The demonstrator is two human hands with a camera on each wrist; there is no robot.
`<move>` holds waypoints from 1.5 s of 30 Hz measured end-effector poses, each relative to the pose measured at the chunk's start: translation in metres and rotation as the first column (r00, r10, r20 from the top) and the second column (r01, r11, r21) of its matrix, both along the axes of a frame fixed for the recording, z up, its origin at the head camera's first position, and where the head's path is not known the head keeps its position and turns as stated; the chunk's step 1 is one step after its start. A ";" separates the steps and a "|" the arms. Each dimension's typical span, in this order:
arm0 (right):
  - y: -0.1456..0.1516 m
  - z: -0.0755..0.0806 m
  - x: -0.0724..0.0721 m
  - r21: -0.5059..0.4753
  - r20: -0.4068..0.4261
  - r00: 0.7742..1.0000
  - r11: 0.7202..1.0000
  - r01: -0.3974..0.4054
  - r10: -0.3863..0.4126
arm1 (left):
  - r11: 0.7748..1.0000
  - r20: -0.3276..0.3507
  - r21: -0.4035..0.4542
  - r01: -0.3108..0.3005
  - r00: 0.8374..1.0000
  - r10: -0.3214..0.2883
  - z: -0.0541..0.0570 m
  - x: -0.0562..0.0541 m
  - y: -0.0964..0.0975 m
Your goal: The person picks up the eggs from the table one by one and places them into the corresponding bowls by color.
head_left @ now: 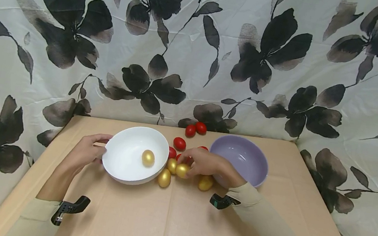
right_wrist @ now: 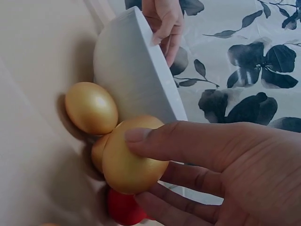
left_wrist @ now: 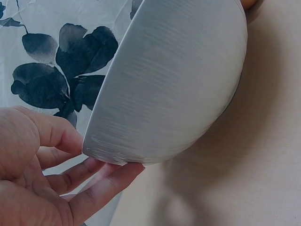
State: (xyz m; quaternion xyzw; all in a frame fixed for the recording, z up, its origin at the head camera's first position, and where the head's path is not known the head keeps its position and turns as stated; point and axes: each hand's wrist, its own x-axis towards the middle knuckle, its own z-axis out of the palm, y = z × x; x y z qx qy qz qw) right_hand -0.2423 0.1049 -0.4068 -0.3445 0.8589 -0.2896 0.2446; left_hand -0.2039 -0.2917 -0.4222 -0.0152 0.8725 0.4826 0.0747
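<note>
My left hand [head_left: 87, 151] grips the left rim of a white bowl [head_left: 118, 164], its fingertips at the edge and on the outer wall [left_wrist: 174, 80]. One golden egg [head_left: 148, 158] lies inside that bowl. To the bowl's right, my right hand [head_left: 201, 162] pinches another golden egg [right_wrist: 134, 157] between thumb and fingers. Beside the white bowl are two more golden eggs, one in front [head_left: 164, 178] and one behind it [head_left: 172, 165]. A further golden egg [head_left: 206, 183] lies under the right wrist.
A purple bowl [head_left: 241, 157] stands on the right, partly covered by my right forearm. Several red eggs [head_left: 179, 144] lie between the bowls toward the back edge of the wooden table [head_left: 132, 218]. A flowered cloth [head_left: 211, 57] hangs behind the table.
</note>
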 end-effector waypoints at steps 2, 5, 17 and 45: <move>0.000 0.002 -0.001 -0.013 -0.004 1.000 1.000 0.000 0.000 | 1.000 -0.002 -0.001 0.002 1.000 -0.002 0.000 0.000 0.000; 0.001 0.004 -0.002 -0.032 -0.006 1.000 0.999 -0.002 0.002 | 1.000 -0.004 -0.005 0.003 1.000 -0.003 0.000 -0.001 0.000; 0.000 0.013 -0.010 -0.101 0.018 1.000 0.995 0.025 -0.023 | 1.000 -0.012 -0.011 0.005 1.000 -0.005 -0.001 -0.002 -0.001; -0.020 0.026 -0.020 -0.260 0.115 0.985 0.954 0.152 -0.126 | 1.000 -0.011 -0.013 0.008 1.000 -0.008 0.000 -0.003 -0.002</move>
